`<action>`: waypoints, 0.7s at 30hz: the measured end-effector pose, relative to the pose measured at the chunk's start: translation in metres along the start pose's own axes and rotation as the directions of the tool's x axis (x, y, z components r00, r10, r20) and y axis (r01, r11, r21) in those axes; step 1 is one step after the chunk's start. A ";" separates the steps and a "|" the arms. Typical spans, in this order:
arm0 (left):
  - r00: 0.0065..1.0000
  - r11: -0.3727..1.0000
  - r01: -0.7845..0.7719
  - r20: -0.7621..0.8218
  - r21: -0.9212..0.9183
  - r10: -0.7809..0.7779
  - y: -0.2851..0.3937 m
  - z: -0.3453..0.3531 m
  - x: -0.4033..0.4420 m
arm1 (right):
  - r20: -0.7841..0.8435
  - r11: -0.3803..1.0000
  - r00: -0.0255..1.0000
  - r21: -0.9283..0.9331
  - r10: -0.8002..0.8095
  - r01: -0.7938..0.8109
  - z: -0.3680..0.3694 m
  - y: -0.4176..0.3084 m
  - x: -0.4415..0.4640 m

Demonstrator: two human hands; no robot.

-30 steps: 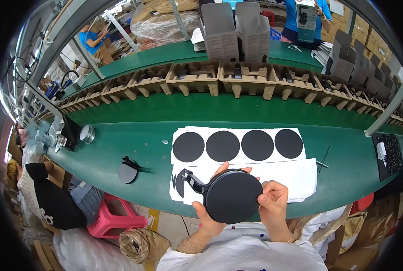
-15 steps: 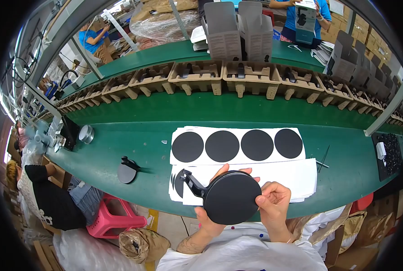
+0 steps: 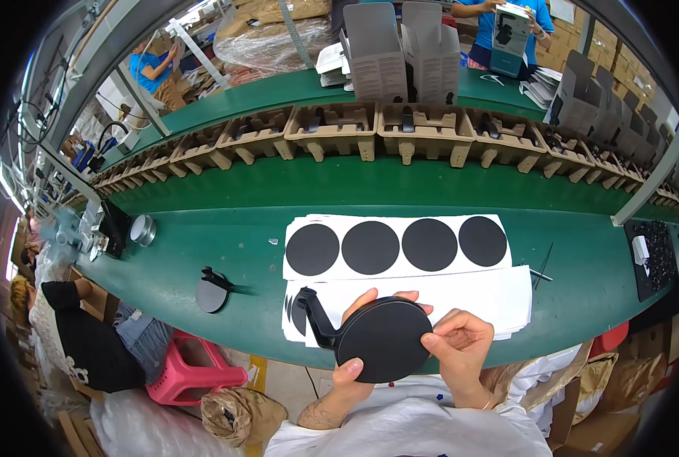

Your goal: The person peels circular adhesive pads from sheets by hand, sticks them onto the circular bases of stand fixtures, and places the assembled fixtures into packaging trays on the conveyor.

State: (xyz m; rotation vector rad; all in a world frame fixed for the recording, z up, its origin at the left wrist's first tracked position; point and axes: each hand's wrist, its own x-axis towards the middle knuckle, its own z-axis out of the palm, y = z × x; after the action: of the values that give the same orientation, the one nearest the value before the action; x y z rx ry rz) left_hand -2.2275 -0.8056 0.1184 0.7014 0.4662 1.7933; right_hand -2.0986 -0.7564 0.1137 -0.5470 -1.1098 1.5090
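A black round disc with a black arm and clip on its left side is held up in front of the body. My left hand grips it from below and behind, thumb on the lower left of its face and fingertips showing past the top edge. At the right edge of the disc, my right hand pinches with thumb and forefinger against the rim. Behind the disc lie white sheets, and beyond them a sheet with several black circles. A similar small black part rests on the table to the left.
A row of brown pulp trays runs along the raised shelf. Grey boxes stand behind it. Tweezers and a dark tray of small parts are at the right. Another person sits at the left; others stand beyond the bench.
The disc has moved slightly down and left and tilted. My left thumb has come onto its face. My right hand has followed along the rim.
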 end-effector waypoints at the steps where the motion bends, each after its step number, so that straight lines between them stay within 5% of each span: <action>1: 1.000 1.000 -0.010 0.004 0.010 0.010 0.001 -0.001 -0.001 | -0.005 0.999 1.000 -0.035 0.016 -0.016 0.001 -0.001 0.001; 3: 0.997 0.996 -0.059 0.054 0.072 0.055 0.001 -0.005 -0.002 | -0.018 0.993 0.999 -0.105 0.048 -0.050 0.004 -0.002 0.002; 5: 0.982 0.976 -0.141 0.152 0.168 0.116 0.001 -0.012 -0.003 | -0.020 0.930 0.999 -0.366 -0.039 0.029 0.010 -0.005 0.006; 9: 0.983 0.936 -0.184 0.051 0.299 0.177 -0.001 -0.011 -0.004 | 0.057 0.559 0.951 -0.797 -0.305 0.227 0.022 -0.011 0.011; 12: 0.983 0.973 -0.152 -0.072 0.173 0.166 0.002 -0.014 -0.003 | 0.075 0.483 0.920 -0.833 -0.385 0.271 0.018 -0.009 0.023; 16: 0.961 0.976 -0.204 -0.174 0.076 0.215 0.002 -0.019 0.001 | 0.526 0.232 0.638 -0.640 -0.562 0.733 0.014 0.009 0.015; 17: 0.956 0.974 -0.216 -0.189 0.064 0.224 0.001 -0.020 0.001 | 0.660 0.226 0.614 -0.580 -0.433 0.783 0.015 0.010 0.007; 21: 0.955 0.959 -0.225 -0.155 0.171 0.252 0.004 -0.020 0.002 | 0.765 0.194 0.538 -0.503 -0.354 0.842 0.024 0.022 0.005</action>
State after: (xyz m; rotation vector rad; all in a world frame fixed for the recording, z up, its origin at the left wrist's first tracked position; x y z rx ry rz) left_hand -2.2442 -0.8045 0.1059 0.7328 0.6651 2.0752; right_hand -2.1306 -0.7582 0.1063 -0.2181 -2.2116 0.1687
